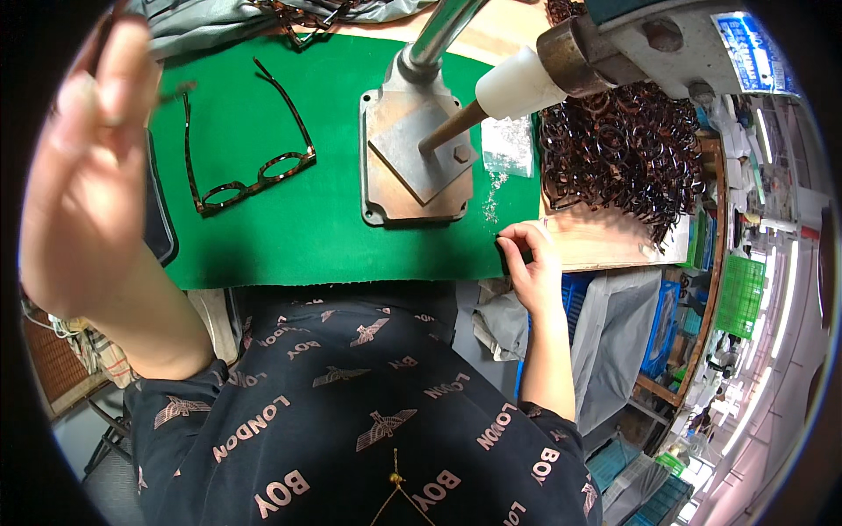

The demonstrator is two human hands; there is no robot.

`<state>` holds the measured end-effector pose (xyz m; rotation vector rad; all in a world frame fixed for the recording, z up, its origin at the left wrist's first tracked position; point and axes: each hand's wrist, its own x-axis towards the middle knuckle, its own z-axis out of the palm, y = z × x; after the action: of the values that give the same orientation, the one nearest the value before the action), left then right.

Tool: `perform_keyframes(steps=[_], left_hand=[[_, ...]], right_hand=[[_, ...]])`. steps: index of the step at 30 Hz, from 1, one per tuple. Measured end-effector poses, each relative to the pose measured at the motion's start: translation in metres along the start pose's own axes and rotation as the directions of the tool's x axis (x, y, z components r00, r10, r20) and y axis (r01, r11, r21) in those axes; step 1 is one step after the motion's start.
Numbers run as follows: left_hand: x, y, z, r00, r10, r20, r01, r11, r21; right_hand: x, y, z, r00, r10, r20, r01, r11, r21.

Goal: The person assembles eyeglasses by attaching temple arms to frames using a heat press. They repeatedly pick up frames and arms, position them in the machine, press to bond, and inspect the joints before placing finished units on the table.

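Note:
My left hand (88, 175) is raised at the far left, close to the camera and blurred. Its fingers are bent together around a thin dark piece that I cannot make out. At the front right edge of the green mat (351, 254), my right hand (533, 263) rests with thumb and forefinger pinched; whatever they hold is too small to name. A tortoiseshell eyeglass frame (261, 182) lies on the mat with its temples spread away from me. Right of it stands a metal press base with a square plate (412, 171), and a rod (452, 127) comes down onto the plate.
An open clear bag (507, 145) of tiny shiny parts lies beside the press, some spilled on the mat. Many tortoiseshell frames (614, 149) are heaped at the right. The press head (631, 53) overhangs the upper right. A dark flat device (160, 210) sits at the mat's left edge.

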<state>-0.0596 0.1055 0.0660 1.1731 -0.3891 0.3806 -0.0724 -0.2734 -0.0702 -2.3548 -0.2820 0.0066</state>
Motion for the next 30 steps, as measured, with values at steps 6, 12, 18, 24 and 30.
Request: perform_keyframes(steps=[6,12,18,24,30], left_hand=[[-0.041,-0.029,0.028,0.995,-0.081,0.065,0.059,0.957,0.285],[-0.054,-0.039,0.063,0.962,-0.27,-0.041,0.268,0.962,-0.046],[-0.065,-0.07,0.058,0.9,-0.313,0.303,0.371,0.915,-0.155],[-0.064,-0.08,0.063,0.921,-0.154,0.357,0.16,0.987,0.012],[-0.06,-0.069,0.058,0.902,-0.238,0.36,0.223,0.971,0.083]], right_hand=[[0.003,0.001,0.002,0.998,-0.058,0.034,0.061,0.995,-0.081],[0.019,-0.018,-0.007,0.96,-0.176,0.219,0.234,0.932,-0.277],[0.02,-0.074,-0.004,0.946,-0.15,0.289,-0.022,0.855,0.518],[0.037,-0.133,0.02,0.875,-0.483,0.022,0.346,0.657,0.67],[0.043,-0.14,0.019,0.838,-0.546,0.023,0.455,0.721,0.523]])
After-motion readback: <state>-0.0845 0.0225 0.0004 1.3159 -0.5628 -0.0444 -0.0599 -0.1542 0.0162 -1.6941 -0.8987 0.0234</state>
